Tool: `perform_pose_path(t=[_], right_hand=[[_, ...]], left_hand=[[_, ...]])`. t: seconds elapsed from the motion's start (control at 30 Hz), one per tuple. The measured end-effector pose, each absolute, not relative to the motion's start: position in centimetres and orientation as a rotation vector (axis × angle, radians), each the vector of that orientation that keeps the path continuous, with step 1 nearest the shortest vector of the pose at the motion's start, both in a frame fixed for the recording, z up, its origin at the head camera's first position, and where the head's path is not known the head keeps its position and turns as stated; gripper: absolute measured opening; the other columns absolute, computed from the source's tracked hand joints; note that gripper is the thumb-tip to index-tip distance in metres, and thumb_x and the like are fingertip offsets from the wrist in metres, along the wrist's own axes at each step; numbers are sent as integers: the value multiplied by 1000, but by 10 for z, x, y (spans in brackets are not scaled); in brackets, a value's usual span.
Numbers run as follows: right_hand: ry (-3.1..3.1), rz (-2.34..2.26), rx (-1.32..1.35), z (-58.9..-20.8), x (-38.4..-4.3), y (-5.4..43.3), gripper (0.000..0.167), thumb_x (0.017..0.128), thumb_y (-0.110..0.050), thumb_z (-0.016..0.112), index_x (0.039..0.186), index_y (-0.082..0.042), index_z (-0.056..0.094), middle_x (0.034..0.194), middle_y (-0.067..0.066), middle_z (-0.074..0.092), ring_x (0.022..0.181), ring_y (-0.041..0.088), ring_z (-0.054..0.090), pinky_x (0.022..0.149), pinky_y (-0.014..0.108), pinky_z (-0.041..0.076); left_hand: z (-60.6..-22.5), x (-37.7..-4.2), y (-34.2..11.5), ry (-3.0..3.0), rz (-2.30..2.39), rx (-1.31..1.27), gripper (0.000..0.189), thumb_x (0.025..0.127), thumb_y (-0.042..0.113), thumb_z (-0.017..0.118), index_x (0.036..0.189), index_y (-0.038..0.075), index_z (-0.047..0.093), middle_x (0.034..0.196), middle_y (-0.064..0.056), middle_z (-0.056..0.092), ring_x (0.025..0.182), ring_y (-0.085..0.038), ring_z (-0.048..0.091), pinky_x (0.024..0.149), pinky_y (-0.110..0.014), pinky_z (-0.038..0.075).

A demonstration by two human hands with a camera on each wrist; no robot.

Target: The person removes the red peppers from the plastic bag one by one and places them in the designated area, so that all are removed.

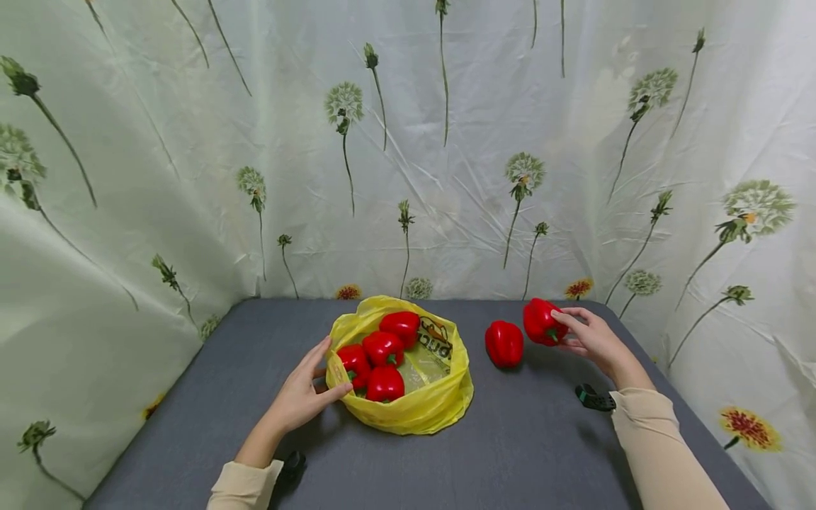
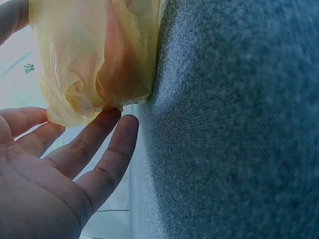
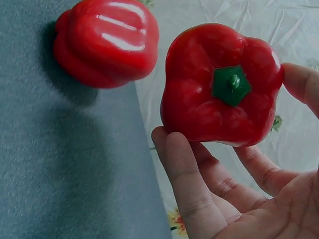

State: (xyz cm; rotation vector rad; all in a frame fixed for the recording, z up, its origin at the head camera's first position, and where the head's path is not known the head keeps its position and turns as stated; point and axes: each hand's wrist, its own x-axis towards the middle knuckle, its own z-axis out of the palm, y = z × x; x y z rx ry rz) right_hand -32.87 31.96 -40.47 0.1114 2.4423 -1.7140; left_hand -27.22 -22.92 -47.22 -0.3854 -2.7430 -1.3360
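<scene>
Above the tabletop (image 1: 510, 460), the right hand (image 1: 598, 341) grips a red pepper (image 1: 539, 322) near a second pepper (image 1: 503, 345); the left hand (image 1: 298, 398), spread, touches a yellow bag (image 1: 423, 416) holding four peppers (image 1: 384, 347).

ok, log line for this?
left hand: touches yellow bag; right hand: holds red pepper; bag: four peppers visible; on table: another pepper

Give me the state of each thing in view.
Yellow bag: open at the top
Four red peppers: inside the bag
Held red pepper: gripped, off the table
Other red pepper: lying free on the table
Left hand: touching the bag's side
Right hand: holding one pepper
</scene>
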Motion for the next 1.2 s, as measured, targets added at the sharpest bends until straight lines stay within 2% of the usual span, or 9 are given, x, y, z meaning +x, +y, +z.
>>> perform_pose_path(t=[0.23, 0.5, 0.6, 1.0, 1.2], right_hand=[[2443, -1712, 152, -415, -329, 330, 82, 111, -53, 52, 161, 6, 26, 159, 38, 37, 93, 12, 76, 94, 37, 65], [2435, -1710, 176, -430, -329, 336, 79, 111, -51, 53, 159, 6, 28, 147, 32, 47, 89, 11, 73, 85, 30, 67], [2432, -1704, 199, -434, -329, 334, 80, 110, -52, 53, 159, 6, 27, 147, 32, 46, 89, 11, 72, 83, 29, 67], [2430, -1672, 250, -444, -332, 331, 80, 110, -52, 54, 159, 6, 29, 143, 29, 51, 87, 10, 71, 82, 31, 67], [2435, -1650, 262, -448, -334, 329, 81, 110, -53, 54, 159, 7, 28, 144, 32, 51, 89, 12, 72, 81, 32, 67]], left_hand=[[-469, -274, -229, -2742, -1313, -395, 103, 94, 38, 86, 172, 12, 24, 176, -21, 27, 135, -49, 62, 98, -49, 64], [-468, -274, -229, -2743, -1307, -396, 103, 93, 38, 86, 172, 11, 24, 175, -22, 28, 134, -49, 63, 99, -51, 63], [-468, -274, -229, -2744, -1307, -396, 103, 93, 38, 86, 172, 11, 24, 175, -22, 28, 134, -49, 63, 98, -50, 64], [-468, -273, -228, -2757, -1323, -379, 104, 93, 39, 86, 173, 13, 23, 176, -21, 27, 136, -48, 62, 100, -49, 63], [-469, -273, -228, -2755, -1324, -384, 104, 93, 38, 86, 173, 13, 23, 176, -21, 27, 136, -48, 62, 99, -48, 63]])
